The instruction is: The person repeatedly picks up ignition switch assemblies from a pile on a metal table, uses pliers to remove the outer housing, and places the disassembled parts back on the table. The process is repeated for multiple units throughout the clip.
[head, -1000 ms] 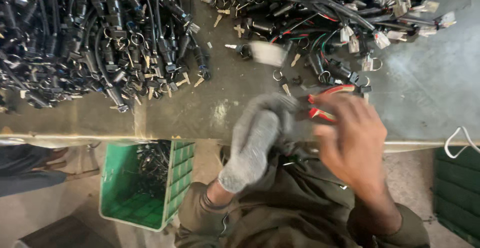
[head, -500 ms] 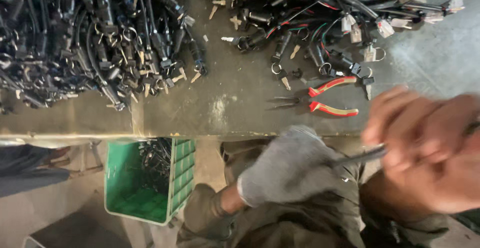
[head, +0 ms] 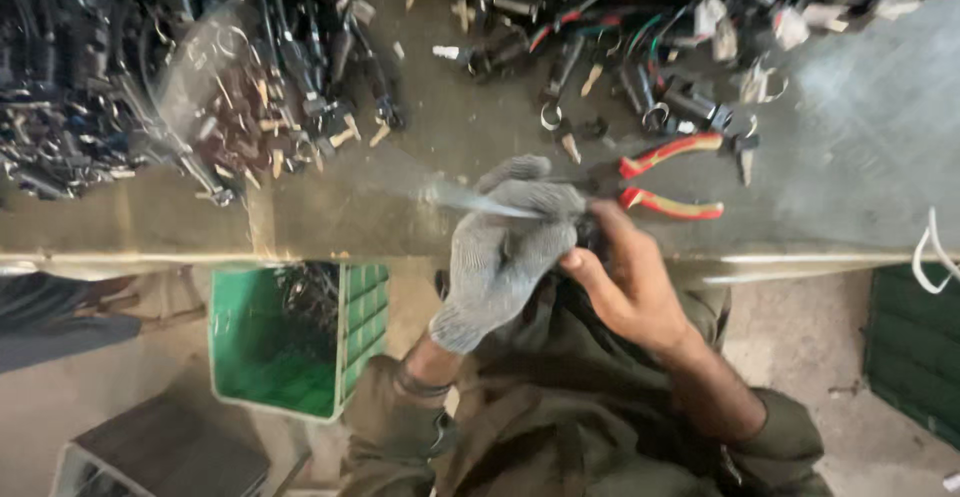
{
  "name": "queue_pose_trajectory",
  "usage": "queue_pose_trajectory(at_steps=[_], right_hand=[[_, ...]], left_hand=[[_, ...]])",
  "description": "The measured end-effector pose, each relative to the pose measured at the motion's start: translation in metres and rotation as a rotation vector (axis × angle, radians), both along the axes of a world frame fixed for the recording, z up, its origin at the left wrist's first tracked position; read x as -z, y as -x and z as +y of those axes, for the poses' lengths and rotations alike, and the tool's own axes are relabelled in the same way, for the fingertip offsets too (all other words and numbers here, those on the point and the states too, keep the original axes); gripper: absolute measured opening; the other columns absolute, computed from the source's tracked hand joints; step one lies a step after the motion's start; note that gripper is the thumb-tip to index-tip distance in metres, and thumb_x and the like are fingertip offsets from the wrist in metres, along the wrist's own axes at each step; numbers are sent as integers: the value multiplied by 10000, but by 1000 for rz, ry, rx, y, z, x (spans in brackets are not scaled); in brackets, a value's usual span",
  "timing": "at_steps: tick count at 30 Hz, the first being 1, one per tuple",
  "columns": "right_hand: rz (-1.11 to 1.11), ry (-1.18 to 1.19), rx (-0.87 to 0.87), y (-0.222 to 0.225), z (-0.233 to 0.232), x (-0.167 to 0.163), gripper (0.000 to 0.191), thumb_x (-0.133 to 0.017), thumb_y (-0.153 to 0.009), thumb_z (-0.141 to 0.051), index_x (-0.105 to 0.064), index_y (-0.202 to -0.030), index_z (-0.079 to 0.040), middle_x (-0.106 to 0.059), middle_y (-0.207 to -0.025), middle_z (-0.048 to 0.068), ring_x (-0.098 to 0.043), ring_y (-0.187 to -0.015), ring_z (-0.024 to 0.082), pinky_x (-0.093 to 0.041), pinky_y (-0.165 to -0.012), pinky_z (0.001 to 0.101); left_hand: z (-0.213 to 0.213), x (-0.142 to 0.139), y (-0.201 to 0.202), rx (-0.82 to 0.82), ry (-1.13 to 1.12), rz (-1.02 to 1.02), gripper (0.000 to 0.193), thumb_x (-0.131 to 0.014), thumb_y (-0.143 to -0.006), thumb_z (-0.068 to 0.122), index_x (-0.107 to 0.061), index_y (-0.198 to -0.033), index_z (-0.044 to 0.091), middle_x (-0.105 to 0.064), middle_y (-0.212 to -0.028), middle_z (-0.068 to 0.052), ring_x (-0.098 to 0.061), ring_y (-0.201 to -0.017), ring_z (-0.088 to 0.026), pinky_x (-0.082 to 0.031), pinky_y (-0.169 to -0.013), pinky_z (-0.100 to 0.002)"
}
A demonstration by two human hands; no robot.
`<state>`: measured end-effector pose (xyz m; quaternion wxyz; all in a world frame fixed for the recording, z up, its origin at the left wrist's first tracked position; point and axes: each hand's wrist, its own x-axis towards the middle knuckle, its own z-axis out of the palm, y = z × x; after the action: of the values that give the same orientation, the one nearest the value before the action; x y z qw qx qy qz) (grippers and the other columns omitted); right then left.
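We see our left hand [head: 510,247], in a grey knit glove, closed around a small dark part [head: 590,232] at the near edge of the workbench [head: 440,147], with a thin pale strip [head: 480,200], blurred, passing across the glove's knuckles toward the left; what that strip is we cannot tell. Our bare right hand [head: 625,282] meets the left at that same dark part, thumb and fingertips pinched on it from the right, so both hands hold it between them just above the bench's front lip. Just beyond the hands, lying flat on the bench, are pliers with red and yellow handles [head: 665,182], the handles spread apart and pointing right, the nose hidden behind the glove. Farther back on the right sits a loose heap of dark cables with white tags and metal clips [head: 650,27], and on the left a larger heap of black cable pieces with pale tips [head: 170,77]. Below the bench on the left stands a green plastic crate [head: 265,357] holding a few dark pieces, and another green crate [head: 915,357] shows at the right edge.
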<state>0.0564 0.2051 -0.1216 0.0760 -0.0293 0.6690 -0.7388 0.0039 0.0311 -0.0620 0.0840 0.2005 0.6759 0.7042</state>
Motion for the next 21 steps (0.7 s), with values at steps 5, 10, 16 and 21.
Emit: queue_pose_trajectory(at_steps=[5, 10, 16, 21], right_hand=[[42, 158, -35, -3, 25, 4, 465, -528, -1041, -110, -406, -1478, -4, -526, -1319, 104, -482, -1154, 151, -402, -994, 302], [304, -273, 0, 8, 32, -16, 336, -543, -1025, -87, -523, -1354, -22, -583, -1164, 121, -560, -1075, 226, -444, -1010, 343], [589, -583, 75, 12, 25, -20, 476, -604, -866, 49, -507, -1329, 2, -595, -1178, 180, -582, -1115, 393, -437, -1084, 498], [468, -508, 79, 0, 27, -25, 436, -581, -900, 72, -524, -1329, 17, -574, -1088, 180, -585, -975, 326, -489, -875, 387]], left_hand=[[9, -3, -5, -27, -95, 81, 259, -730, -1042, 69, -646, -1284, 35, -681, -1256, -100, -621, -1252, -223, -484, -1163, -318], [-6, -10, -2, -21, 57, 87, 267, -826, -875, 69, -702, -1109, 37, -671, -1226, -123, -666, -1137, -245, -557, -1011, -340], [2, -20, -6, -80, 269, 188, 255, -869, -919, 100, -728, -1130, 79, -749, -1145, -53, -756, -1047, -166, -615, -935, -293], [3, -24, -3, -78, 303, 47, 471, -889, -829, 149, -642, -1223, 73, -747, -1121, -74, -754, -1028, -181, -606, -921, -297]])
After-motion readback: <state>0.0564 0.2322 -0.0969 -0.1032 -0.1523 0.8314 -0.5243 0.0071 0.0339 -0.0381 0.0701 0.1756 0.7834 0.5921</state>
